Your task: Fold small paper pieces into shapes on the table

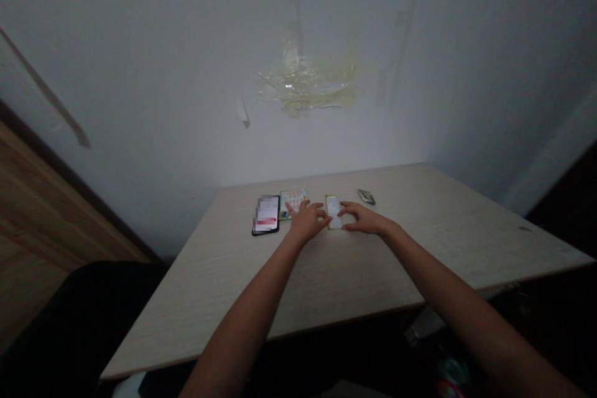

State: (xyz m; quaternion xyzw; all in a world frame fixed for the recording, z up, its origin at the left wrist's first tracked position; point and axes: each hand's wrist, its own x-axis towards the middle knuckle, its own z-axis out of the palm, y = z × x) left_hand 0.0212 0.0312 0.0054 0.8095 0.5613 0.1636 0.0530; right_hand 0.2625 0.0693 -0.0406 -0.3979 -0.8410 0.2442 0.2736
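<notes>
A small white printed card (pixel 334 212) with a yellow-green border lies flat on the table, between my two hands. My left hand (pixel 305 220) has its fingers spread, the thumb at the card's left edge and other fingers over a colourful printed sheet (pixel 295 199). On the other side, my right hand (pixel 366 219) curves with thumb and fingers apart, its fingertips at the card's right edge. Whether either hand presses on the card is too small to tell. Left of the sheet lies a phone (pixel 267 216) with its screen lit and partly blurred out.
A small crumpled packet (pixel 366 196) lies behind my right hand. The pale wooden table (pixel 224 261) meets a wall (pixel 186 106) marked with peeling tape (pixel 312 87). A dark chair-like shape (pixel 102 305) stands at the left, and unclear objects lie below the table's front edge.
</notes>
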